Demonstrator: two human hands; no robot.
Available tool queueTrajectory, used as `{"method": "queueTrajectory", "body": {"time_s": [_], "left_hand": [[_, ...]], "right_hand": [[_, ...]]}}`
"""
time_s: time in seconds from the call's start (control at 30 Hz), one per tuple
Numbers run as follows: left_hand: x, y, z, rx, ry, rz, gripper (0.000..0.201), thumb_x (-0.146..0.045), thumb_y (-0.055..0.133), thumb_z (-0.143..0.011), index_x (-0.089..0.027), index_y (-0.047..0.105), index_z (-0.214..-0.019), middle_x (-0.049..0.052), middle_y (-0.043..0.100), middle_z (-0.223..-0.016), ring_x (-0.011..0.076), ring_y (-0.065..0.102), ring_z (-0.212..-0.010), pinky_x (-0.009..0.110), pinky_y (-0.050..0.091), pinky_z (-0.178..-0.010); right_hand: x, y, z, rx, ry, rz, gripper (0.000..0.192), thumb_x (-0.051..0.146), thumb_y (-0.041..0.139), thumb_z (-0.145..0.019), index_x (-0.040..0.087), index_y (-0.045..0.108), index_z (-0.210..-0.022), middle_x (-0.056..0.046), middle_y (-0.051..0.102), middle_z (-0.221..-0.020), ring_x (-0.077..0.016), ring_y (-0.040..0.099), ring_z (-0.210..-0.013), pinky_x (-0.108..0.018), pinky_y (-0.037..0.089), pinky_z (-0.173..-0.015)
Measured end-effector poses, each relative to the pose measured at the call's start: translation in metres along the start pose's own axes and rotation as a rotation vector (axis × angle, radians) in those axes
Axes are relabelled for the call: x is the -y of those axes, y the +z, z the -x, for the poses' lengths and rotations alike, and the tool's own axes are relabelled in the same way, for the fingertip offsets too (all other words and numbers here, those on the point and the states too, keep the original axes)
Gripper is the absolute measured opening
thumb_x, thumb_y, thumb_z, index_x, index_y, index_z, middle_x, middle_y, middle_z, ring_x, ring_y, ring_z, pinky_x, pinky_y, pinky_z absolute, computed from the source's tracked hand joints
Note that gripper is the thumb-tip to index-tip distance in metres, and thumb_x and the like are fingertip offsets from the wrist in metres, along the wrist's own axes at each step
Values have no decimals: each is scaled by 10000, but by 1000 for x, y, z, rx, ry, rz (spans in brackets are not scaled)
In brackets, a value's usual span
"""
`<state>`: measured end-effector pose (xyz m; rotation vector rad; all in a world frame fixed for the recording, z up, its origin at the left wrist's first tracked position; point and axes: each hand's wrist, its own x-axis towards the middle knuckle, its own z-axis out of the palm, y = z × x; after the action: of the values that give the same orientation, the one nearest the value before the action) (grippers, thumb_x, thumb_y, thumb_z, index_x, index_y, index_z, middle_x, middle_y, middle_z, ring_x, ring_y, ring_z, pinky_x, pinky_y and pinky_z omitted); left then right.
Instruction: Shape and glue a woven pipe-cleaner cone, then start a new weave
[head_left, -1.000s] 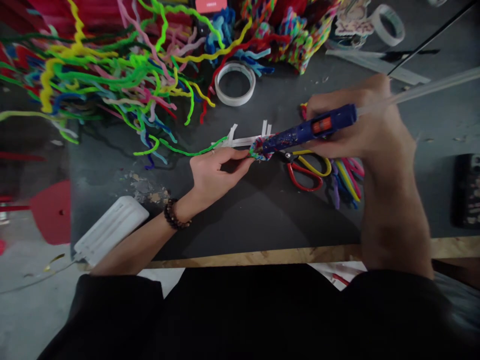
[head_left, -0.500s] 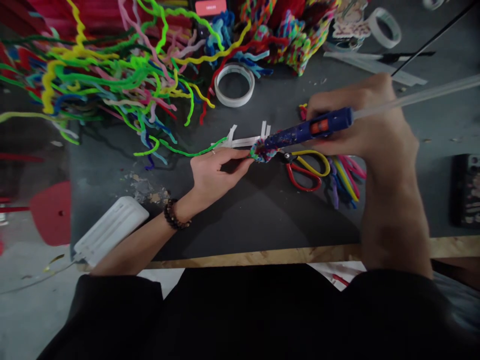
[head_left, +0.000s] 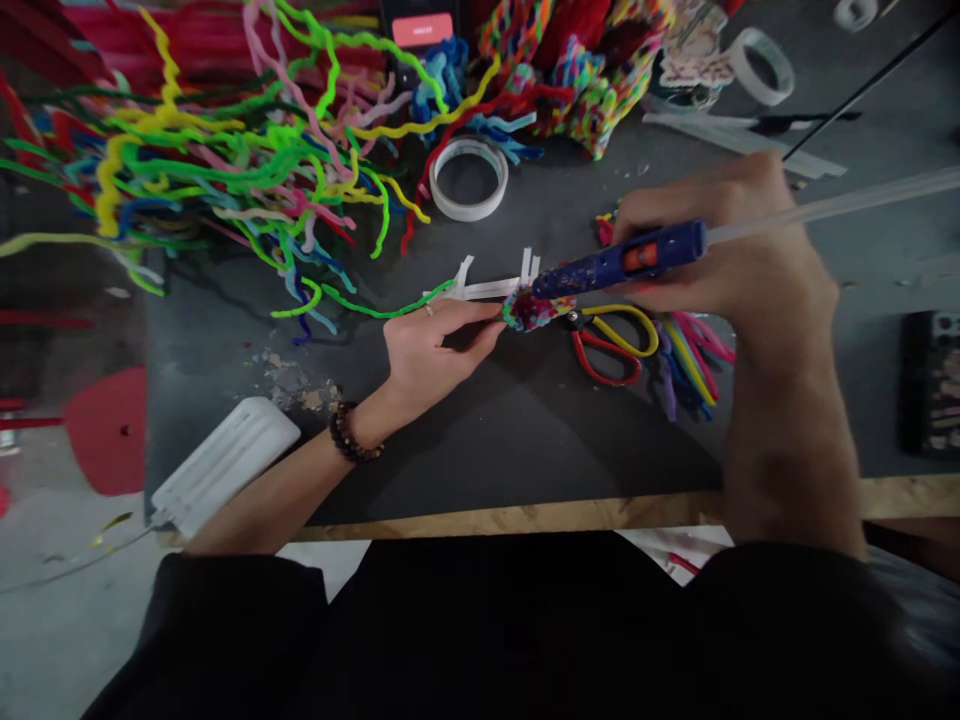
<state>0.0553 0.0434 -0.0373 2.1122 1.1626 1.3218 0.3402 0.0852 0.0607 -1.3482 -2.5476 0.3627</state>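
Note:
Between thumb and fingers, my left hand point(head_left: 431, 350) pinches a small multicoloured pipe-cleaner piece point(head_left: 525, 310). A green pipe cleaner point(head_left: 382, 308) runs leftward from near those fingers. My right hand point(head_left: 720, 240) is wrapped round a dark blue glue gun point(head_left: 622, 262), with a long clear glue stick point(head_left: 832, 205) coming out of its back end. The gun's front end lies over the multicoloured piece; whether it touches cannot be made out. White strips point(head_left: 491, 290) lie just behind the piece. Scissors point(head_left: 615, 360) with red and yellow handles rest below the gun.
A heap of colourful pipe cleaners point(head_left: 247, 150) fills the back left. Tape rolls point(head_left: 469, 212) lie at the back. A white power bank point(head_left: 225, 465) sits by my left forearm, a dark phone-like case point(head_left: 930, 385) at far right. Short pipe cleaners point(head_left: 694, 360) lie near my right wrist.
The multicoloured piece has turned slightly in my left fingers, and more of it shows beneath the gun's front end. Both hands stay almost where they were; the view has shifted a little.

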Motion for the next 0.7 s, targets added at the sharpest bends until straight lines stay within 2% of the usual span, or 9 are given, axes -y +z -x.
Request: {"method": "queueTrajectory", "body": {"time_s": [0.33, 0.7], "left_hand": [[-1, -1, 0, 33, -15, -29, 75, -278, 786, -910, -267, 820, -975, -9, 840, -918, 151, 799, -800, 279, 648, -784], [0, -1, -1, 29, -3, -11, 70, -262, 787, -909, -263, 821, -970, -10, 841, -928, 148, 799, -801, 273, 649, -790]], "right_hand": [[6, 4, -4, 32, 61, 25, 375, 629, 607, -862, 312, 469, -719, -2, 555, -666, -231, 495, -620, -412, 359, -641], [-1, 8, -4, 22, 31, 13, 318, 535, 646, -828, 310, 457, -706, 7, 526, -648, -228, 471, -605, -401, 320, -635]]}}
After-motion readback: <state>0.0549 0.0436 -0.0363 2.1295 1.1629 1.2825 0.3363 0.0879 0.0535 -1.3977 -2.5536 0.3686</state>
